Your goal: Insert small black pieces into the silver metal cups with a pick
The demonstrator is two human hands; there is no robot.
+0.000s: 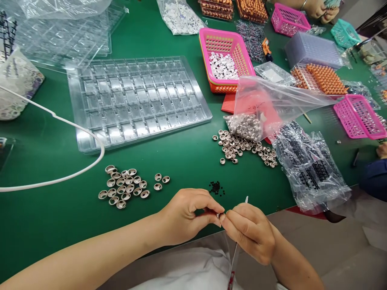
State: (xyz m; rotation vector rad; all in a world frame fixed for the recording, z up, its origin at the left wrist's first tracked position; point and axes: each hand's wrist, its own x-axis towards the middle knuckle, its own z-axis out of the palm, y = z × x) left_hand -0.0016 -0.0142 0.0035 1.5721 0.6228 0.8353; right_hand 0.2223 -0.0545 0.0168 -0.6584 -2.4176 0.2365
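In front of my body, my left hand (193, 213) pinches a small silvery ring-like part (218, 216) between thumb and fingertips. My right hand (252, 231) meets it there, its thumb and forefinger pressed against the same part. Through the right hand's curled fingers runs a pair of slim metal tweezers (235, 257), one end poking up above the knuckles. Just beyond the fingertips lies a little heap of tiny black pieces (215, 187). Left of my left hand, silver cup-shaped rings (125, 187) lie grouped on the green table (181, 161). The held part is mostly covered by fingers.
A clear compartment tray (142, 100) lies behind the rings. A larger pile of silver rings (232, 147) spills from a plastic bag (248, 125). Farther back stands a pink basket (248, 60) of white discs. A white cable (75, 173) loops in from the left.
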